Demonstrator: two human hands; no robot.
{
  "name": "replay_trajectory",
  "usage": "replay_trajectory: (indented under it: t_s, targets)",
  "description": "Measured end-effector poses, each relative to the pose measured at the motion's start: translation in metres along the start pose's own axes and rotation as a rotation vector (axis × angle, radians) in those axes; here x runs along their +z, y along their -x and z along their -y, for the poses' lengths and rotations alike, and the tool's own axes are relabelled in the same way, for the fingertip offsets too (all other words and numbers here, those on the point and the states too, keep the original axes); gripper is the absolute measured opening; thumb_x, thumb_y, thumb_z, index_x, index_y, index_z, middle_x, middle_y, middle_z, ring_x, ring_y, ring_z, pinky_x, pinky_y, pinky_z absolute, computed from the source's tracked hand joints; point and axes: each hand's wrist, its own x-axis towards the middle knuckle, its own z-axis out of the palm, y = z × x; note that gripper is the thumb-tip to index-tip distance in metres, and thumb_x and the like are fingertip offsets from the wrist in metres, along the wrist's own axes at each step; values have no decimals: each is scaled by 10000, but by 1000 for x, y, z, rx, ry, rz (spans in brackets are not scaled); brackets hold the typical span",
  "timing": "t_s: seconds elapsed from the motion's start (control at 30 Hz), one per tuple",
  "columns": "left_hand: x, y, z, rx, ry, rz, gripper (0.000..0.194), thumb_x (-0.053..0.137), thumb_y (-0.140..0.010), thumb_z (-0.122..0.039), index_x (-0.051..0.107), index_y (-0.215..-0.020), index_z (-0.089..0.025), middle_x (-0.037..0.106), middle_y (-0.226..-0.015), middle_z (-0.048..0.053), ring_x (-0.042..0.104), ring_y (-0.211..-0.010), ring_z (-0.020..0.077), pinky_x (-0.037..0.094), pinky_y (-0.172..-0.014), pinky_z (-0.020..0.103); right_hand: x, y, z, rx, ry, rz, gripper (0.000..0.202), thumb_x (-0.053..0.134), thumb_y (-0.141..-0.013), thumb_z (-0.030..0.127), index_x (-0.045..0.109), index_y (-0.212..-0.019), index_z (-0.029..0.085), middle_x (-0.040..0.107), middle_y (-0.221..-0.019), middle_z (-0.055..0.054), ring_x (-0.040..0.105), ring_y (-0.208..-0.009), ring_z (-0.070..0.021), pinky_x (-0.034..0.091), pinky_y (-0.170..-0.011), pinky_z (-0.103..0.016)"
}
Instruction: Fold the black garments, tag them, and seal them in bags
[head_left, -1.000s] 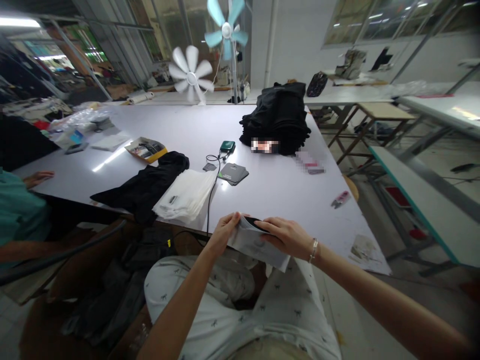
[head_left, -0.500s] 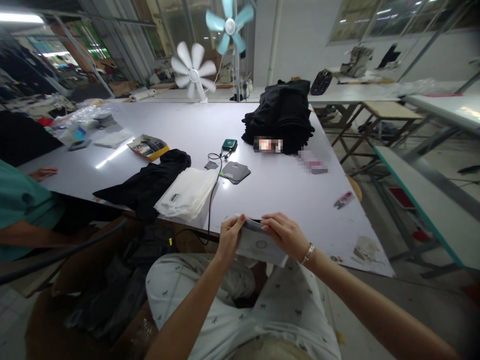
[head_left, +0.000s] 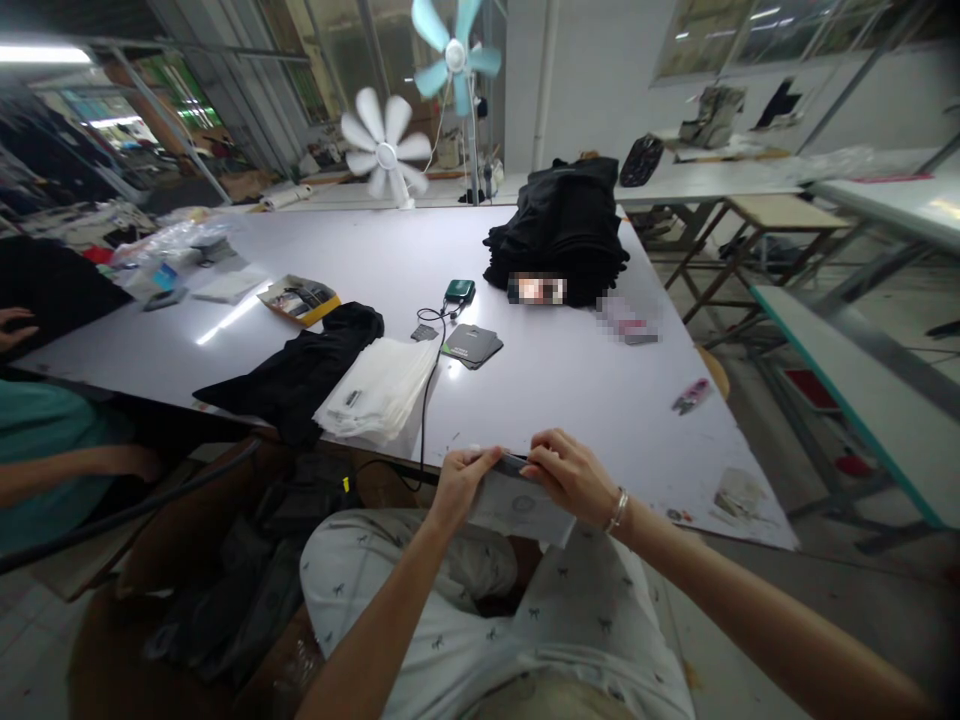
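Co-worker's hand point(head_left: 16, 328) has moved leftward to the black cloth point(head_left: 60, 285). The left hand point(head_left: 459, 488) and right hand point(head_left: 571, 480) pinch the upper edge of a frosted bag point(head_left: 514, 507), above the printed trousers point(head_left: 566, 600).

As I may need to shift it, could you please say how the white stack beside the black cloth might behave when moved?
The white stack looks likely to slide apart, since its thin layers lie unevenly. It could sag, as its edges look soft. Nudged, it might slip off the table, lying near its edge.
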Motion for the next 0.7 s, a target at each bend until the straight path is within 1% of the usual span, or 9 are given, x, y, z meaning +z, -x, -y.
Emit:
replay_trajectory:
  t_s: [0.03,0.1,0.2,0.27,0.33,0.4,0.47,0.57,0.7]
  targets:
    - [2,1,1,19,0,-26,293,651,-673,-390,702,-760,-114,652,-666,32,562,-620,126,417,-588,204,1,0,0,41,3,32,276,364,-885,395,508,-792,178,568,-803,-64,494,-688,-139,370,-618,-250]
    - [5,3,2,33,-8,-46,304,645,-677,-398,697,-753,-108,648,-652,35,566,-618,134,421,-580,210,5,1,-2,116,4,96,327,311,-893,436,488,-792,181,559,-690,-29,486,-589,-125,333,-539,-232]
    - [5,5,0,-3,-25,-38,334,639,-675,-424,693,-732,-100,644,-624,39,570,-589,141,426,-555,219,11,5,-6,126,12,118,342,239,-919,377,463,-752,181,532,-569,2,448,-477,-107,259,-471,-224]
    - [3,6,-4,-60,-39,18,336,643,-669,-423,696,-744,-99,661,-659,50,584,-603,150,440,-572,229,13,8,-9,74,21,91,327,244,-921,331,454,-721,180,526,-538,6,429,-447,-97,232,-462,-224]
    - [0,6,-8,-112,-79,111,328,672,-647,-389,697,-819,-110,683,-759,64,607,-687,171,459,-646,245,16,12,-10,24,33,59,311,262,-916,298,446,-695,178,520,-520,9,414,-429,-88,219,-460,-225]
    - [-1,6,-9,-110,-142,165,341,693,-628,-353,690,-883,-126,684,-853,73,612,-786,192,459,-729,261,18,14,-9,-1,48,39,309,275,-913,287,440,-675,178,515,-511,11,406,-421,-83,212,-457,-226]
    - [0,7,-7,-58,-198,137,315,687,-635,-341,695,-872,-134,684,-866,73,612,-818,204,458,-751,268,18,15,-7,3,53,38,313,278,-912,290,445,-672,177,511,-505,12,404,-418,-86,213,-452,-228]
    - [2,9,-3,29,-258,60,247,657,-667,-342,710,-802,-142,691,-822,67,619,-795,206,465,-725,265,13,15,-5,54,-3,85,306,302,-909,323,472,-699,179,522,-537,9,435,-457,-96,253,-466,-220]
    - [0,14,-3,68,-304,5,223,646,-682,-334,712,-780,-145,692,-791,59,619,-763,197,462,-700,251,-1,13,-7,82,-217,164,249,392,-876,381,523,-799,184,579,-750,-35,523,-666,-120,368,-593,-218]
